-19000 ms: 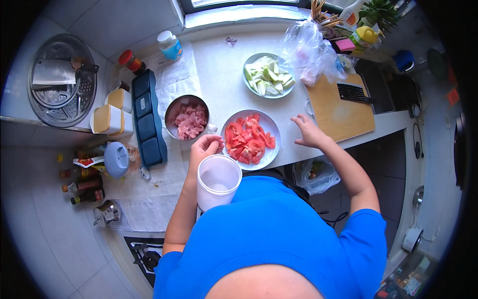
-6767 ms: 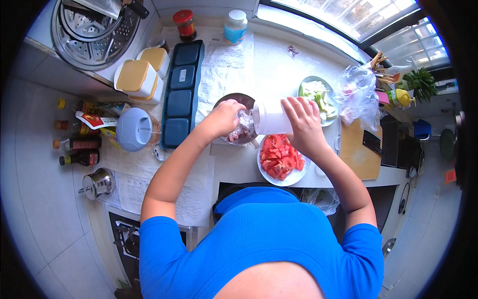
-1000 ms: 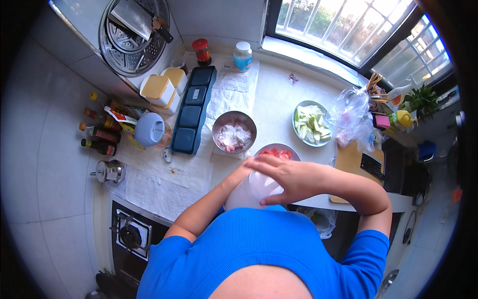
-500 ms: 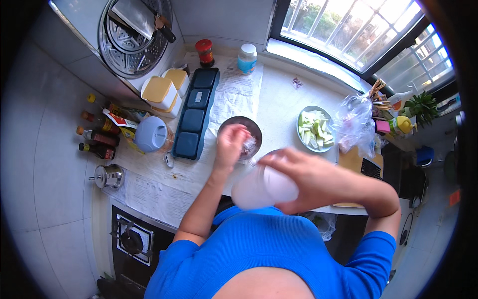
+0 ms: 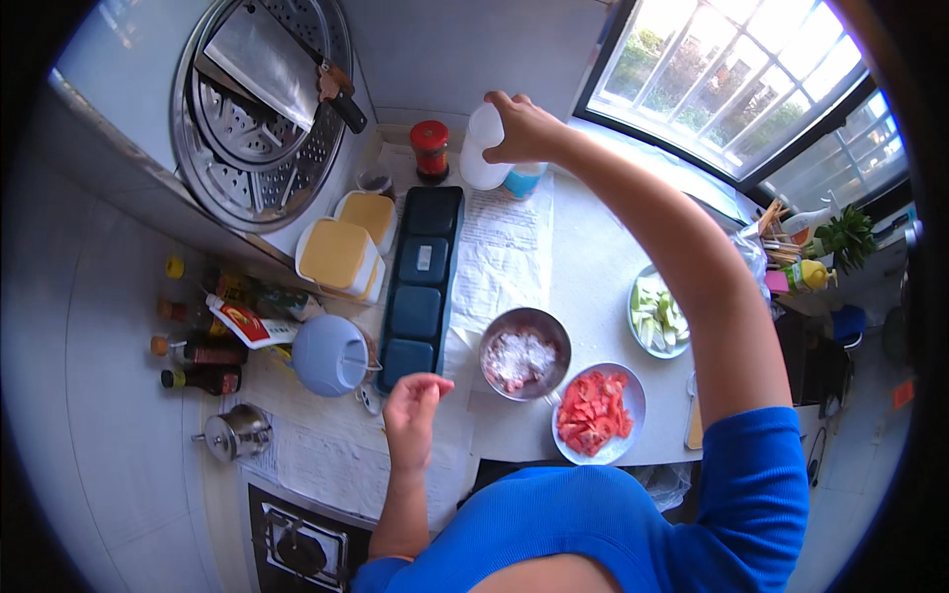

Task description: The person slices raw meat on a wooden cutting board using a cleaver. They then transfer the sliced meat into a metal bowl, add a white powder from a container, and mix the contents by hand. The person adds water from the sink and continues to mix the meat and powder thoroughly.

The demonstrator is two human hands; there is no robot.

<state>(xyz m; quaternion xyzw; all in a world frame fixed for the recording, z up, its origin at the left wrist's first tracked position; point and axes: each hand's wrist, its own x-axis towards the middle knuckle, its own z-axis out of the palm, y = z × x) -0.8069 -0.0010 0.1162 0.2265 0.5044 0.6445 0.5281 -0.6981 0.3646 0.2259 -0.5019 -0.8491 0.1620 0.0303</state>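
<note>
My right hand (image 5: pixel 524 130) reaches to the back of the counter, wrapped round a translucent white plastic jar (image 5: pixel 479 168). The jar stands upright between a red-lidded jar (image 5: pixel 430 148) and a blue-labelled jar (image 5: pixel 525 181), which it partly covers. My left hand (image 5: pixel 415 410) is raised near the front end of a long dark-blue lidded box (image 5: pixel 415 311); its fingers are curled together and no object shows in them. To its right, a metal bowl (image 5: pixel 559 331) holds chopped meat with white powder (image 5: pixel 521 358) on top. Beside that bowl stands a plate (image 5: pixel 638 395) of cut tomato (image 5: pixel 593 415).
A bowl (image 5: pixel 633 316) of pale green vegetable pieces (image 5: pixel 655 311) stands at the right, partly behind my right arm. Yellow-lidded containers (image 5: pixel 341 255), bottles (image 5: pixel 203 379) and a blue-grey lidded jug (image 5: pixel 329 356) line the left. A gas burner (image 5: pixel 300 549) is at lower left.
My right hand has carried the white jar from near my chest to the back of the counter. My left hand has left the metal bowl, moving left and nearer me. The tomato plate is now uncovered.
</note>
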